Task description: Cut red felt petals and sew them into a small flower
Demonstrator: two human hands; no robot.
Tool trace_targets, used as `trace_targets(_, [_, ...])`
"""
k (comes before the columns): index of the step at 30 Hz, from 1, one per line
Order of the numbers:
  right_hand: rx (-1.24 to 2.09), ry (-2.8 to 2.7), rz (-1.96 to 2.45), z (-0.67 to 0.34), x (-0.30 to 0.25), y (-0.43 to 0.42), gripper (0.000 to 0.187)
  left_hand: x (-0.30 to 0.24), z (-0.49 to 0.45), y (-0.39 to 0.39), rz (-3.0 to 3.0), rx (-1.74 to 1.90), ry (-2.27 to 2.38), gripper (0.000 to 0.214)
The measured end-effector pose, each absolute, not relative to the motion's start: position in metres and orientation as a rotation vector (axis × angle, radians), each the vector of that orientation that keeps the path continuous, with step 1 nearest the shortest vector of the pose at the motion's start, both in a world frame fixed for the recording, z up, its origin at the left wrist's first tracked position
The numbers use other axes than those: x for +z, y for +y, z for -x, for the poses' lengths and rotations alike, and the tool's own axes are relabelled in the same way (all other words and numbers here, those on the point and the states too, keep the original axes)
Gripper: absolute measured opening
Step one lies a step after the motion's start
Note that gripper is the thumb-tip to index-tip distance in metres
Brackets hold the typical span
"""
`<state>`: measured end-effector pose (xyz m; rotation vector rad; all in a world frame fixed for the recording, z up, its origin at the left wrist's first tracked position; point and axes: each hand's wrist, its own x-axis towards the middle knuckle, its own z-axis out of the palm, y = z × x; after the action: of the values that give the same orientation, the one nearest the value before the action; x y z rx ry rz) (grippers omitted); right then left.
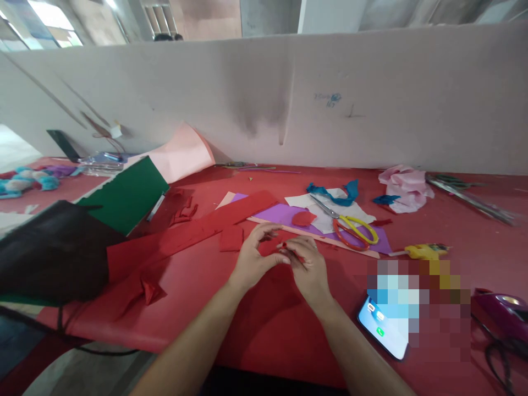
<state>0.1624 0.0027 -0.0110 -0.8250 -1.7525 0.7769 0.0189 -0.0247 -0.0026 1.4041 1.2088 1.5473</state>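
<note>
My left hand is curved in a C over the middle of the table, thumb and fingers apart, with nothing visible between them. Its thumb tip reaches close to my right hand. The right fingers are closed around a small rolled red paper piece, and a thin dark stick-like end shows below them. Behind the left hand lies a small red paper square. A long red crepe paper strip stretches off to the left. Scissors with yellow and red handles rest beyond the right hand.
A purple sheet and white paper lie under the scissors. At right are a phone, a yellow glue gun and pink crumpled paper. A black bag and green board stand left. A wall closes the back.
</note>
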Motion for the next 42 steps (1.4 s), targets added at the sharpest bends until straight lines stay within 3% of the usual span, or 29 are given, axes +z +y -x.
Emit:
trace_targets(2, [0.843, -1.669, 0.901, -0.162, -0.011, 0.004, 0.008, -0.006, -0.021, -0.024, -1.263, 1.47, 1.165, 0.052])
trace_targets(4, [0.933, -1.583, 0.962, -0.162, -0.012, 0.005, 0.006, -0.009, -0.024, -0.023, -1.166, 1.394, 1.102, 0.041])
trace_targets(11, [1.256, -1.409, 0.946, -0.162, -0.017, 0.009, 0.016, -0.013, -0.028, -0.022, -0.997, 1.346, 0.98, 0.03])
trace_targets(25, [0.662, -1.732, 1.01, -0.159, -0.015, 0.003, 0.011, -0.015, -0.03, -0.024, -1.178, 1.4, 1.402, 0.031])
trace_targets(33, [0.906, -1.712, 0.969, -0.16, -0.015, 0.006, 0.019, -0.014, -0.031, -0.023, -1.088, 1.397, 1.337, 0.035])
trace_targets(38, [1.235, -1.396, 1.075, -0.162, -0.018, 0.009, 0.038, -0.011, -0.03, -0.022, -0.862, 1.432, 1.251, 0.044])
trace_targets(42, [1.123, -1.324, 1.194, -0.168, -0.022, 0.018, 0.034, -0.012, -0.024, -0.02, -0.773, 1.493, 1.257, 0.04])
